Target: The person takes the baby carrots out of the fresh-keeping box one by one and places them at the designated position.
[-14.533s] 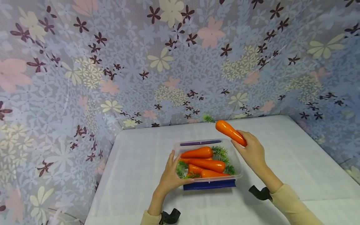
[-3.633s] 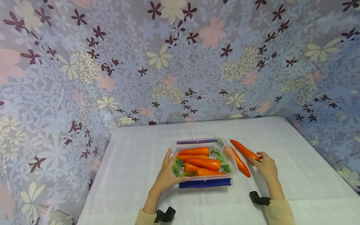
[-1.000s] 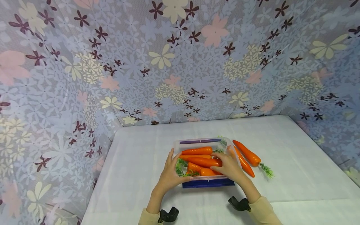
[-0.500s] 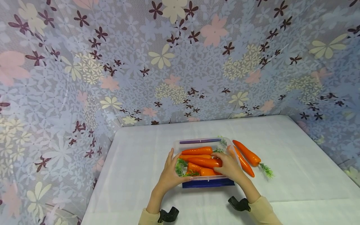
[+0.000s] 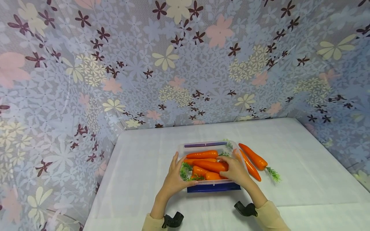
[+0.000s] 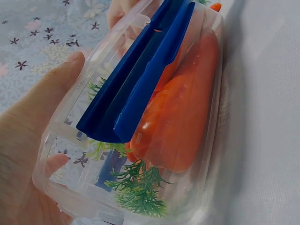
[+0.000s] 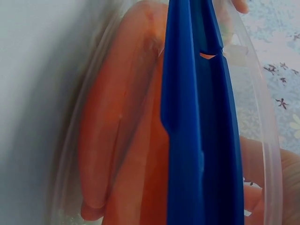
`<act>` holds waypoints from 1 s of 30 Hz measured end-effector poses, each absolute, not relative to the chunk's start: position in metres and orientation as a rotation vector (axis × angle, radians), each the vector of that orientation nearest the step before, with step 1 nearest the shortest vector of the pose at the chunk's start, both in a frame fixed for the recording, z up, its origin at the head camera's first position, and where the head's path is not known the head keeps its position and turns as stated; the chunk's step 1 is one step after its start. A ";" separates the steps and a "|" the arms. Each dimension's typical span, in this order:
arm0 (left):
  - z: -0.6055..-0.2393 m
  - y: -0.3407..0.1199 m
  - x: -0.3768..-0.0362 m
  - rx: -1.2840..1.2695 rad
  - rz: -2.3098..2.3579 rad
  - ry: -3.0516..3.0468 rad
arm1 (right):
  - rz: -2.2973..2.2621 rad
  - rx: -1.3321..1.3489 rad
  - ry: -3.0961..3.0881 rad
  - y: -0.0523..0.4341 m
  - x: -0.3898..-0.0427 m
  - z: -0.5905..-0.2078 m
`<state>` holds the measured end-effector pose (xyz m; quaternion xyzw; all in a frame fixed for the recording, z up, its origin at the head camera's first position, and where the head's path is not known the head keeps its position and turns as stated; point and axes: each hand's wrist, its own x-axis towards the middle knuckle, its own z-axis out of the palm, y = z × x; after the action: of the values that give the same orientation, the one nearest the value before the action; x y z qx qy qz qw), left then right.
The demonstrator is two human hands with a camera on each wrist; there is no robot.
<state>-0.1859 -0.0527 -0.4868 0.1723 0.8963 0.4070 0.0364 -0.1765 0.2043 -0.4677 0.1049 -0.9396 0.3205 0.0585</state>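
A clear plastic box (image 5: 189, 147) with blue side clips stands on the table, full of orange carrots with green tops. My left hand (image 5: 174, 181) holds its left end, thumb on the front rim and fingers along the left side. Inside the box, my right hand (image 5: 237, 170) grips the thick end of an upper carrot (image 5: 208, 165) between thumb and fingers; its leafy top is hidden. Through the box wall, the left wrist view shows a lower carrot (image 6: 176, 112) and a blue clip (image 6: 140, 75). In the right wrist view a clip (image 7: 201, 117) covers much of the contents.
Two carrots lie right of the box: one (image 5: 251, 166) along its wall, the other (image 5: 254, 157) farther out with its green top (image 5: 273, 174) toward me. The white-covered table (image 5: 138, 166) meets flowered fabric (image 5: 185, 80) at its back and sides.
Earlier my right hand held a carrot in the air, then set a second one down right of the box. Now it is inside the box on another carrot, almost still this last second.
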 end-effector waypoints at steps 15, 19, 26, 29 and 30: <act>-0.486 -0.053 -0.187 0.524 1.253 2.744 | 1.061 0.395 -2.669 0.209 -0.181 -0.467; -0.487 -0.053 -0.187 0.526 1.249 2.749 | 1.078 0.351 -2.678 0.208 -0.181 -0.464; -0.488 -0.053 -0.187 0.528 1.260 2.741 | 1.145 0.264 -2.669 0.208 -0.180 -0.456; -0.486 -0.052 -0.186 0.528 1.264 2.732 | 1.145 0.244 -2.651 0.209 -0.180 -0.451; -0.486 -0.052 -0.185 0.529 1.266 2.732 | 1.151 0.243 -2.644 0.210 -0.180 -0.448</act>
<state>-0.1854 -0.0523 -0.4859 0.1728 0.8929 0.4136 0.0423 -0.1804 0.2097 -0.4484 0.0832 -0.9066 0.3948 0.1236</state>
